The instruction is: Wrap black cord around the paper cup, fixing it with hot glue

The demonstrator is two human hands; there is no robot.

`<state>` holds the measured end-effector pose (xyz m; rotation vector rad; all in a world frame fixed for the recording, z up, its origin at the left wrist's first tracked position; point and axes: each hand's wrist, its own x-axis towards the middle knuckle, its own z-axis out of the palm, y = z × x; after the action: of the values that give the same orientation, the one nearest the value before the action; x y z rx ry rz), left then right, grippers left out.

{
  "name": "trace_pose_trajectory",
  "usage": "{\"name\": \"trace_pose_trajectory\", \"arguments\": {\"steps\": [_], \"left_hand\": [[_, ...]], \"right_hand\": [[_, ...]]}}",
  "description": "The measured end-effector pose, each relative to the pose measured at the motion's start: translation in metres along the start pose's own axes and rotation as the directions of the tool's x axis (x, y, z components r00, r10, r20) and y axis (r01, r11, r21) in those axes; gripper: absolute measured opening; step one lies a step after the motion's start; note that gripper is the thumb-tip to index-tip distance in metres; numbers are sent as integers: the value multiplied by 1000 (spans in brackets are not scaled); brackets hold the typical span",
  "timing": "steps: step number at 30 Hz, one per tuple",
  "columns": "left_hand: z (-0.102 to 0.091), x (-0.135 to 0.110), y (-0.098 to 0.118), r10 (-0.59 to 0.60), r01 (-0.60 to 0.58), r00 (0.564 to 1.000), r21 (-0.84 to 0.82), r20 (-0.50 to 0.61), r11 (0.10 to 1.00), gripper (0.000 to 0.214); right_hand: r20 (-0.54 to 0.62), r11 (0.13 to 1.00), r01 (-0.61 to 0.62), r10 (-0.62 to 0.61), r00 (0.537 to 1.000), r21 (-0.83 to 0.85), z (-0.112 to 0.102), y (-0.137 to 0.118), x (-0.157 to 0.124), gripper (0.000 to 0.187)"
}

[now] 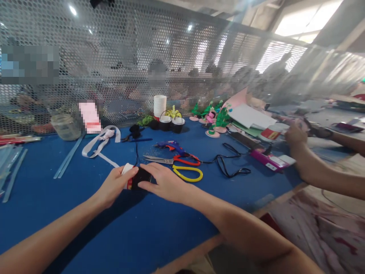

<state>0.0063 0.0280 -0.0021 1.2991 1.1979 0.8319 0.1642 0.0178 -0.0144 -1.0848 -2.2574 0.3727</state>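
Held on its side over the blue table is a small paper cup (127, 169), white with a bit of red and yellow print, its right part covered in black (142, 178), seemingly wound yarn. My left hand (111, 185) grips the white end, thumb on top. Around the black part curl the fingers of my right hand (164, 182). A black strand (137, 152) runs from the cup up to a clump of black yarn (135, 131). Just beyond my right hand lie open scissors (186, 161) with red and yellow handles, and a blue glue gun (171, 146).
White ribbon (88, 150), clear glue sticks (68, 158) and a jar (66, 127) lie left. At the back stand stacked paper cups (160, 105), black-wrapped cups (178, 123) and green plant crafts (221, 120). A purple power strip (268, 160) and another person's arm (319, 167) are right.
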Motion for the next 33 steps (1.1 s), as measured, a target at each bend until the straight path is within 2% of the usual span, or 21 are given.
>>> {"name": "trace_pose_trajectory", "arguments": {"steps": [2,4,7,9,10,13,16,19,22,26,29,31,33], "left_hand": [[0,1,1,6,-7,1000,20,11,1000,28],[0,2,1,5,-6,1000,41,11,999,29],[0,1,1,-2,3,1000,74,-4,997,29],[0,1,2,-9,10,1000,92,-7,996,30],[0,1,2,-11,11,1000,103,-5,995,31],[0,1,2,-7,9,1000,147,-14,989,31],[1,0,2,21,-19,1000,190,-5,982,31],[2,-1,3,40,-42,999,210,13,977,30],[3,-4,7,36,-33,999,236,-7,971,29],[2,-4,10,61,-51,998,267,-30,962,28],[0,-3,10,83,-75,996,276,-20,958,28],[-1,-1,10,59,-50,998,267,-27,962,28],[-2,0,9,6,4,999,237,-40,972,27]], "right_hand": [[-50,999,-40,41,998,9,-9,7,3,28],[-155,990,-140,140,978,11,-23,17,6,22],[-294,942,-331,303,907,-52,-45,36,10,29],[-317,864,-480,416,852,-155,-57,52,14,33],[-279,812,-547,487,827,-205,-60,61,18,34],[-173,749,-614,589,789,-251,-60,88,28,31],[-78,712,-650,656,751,-266,-50,109,37,24],[-56,696,-677,686,725,-240,-42,115,40,21],[-117,713,-683,673,730,-161,-43,108,39,25],[-186,790,-613,601,777,-4,-57,81,35,39],[-74,840,-525,538,840,138,-68,56,27,24],[61,803,-478,491,869,355,-69,41,20,20],[71,785,-417,435,897,458,-67,28,11,18]]}}
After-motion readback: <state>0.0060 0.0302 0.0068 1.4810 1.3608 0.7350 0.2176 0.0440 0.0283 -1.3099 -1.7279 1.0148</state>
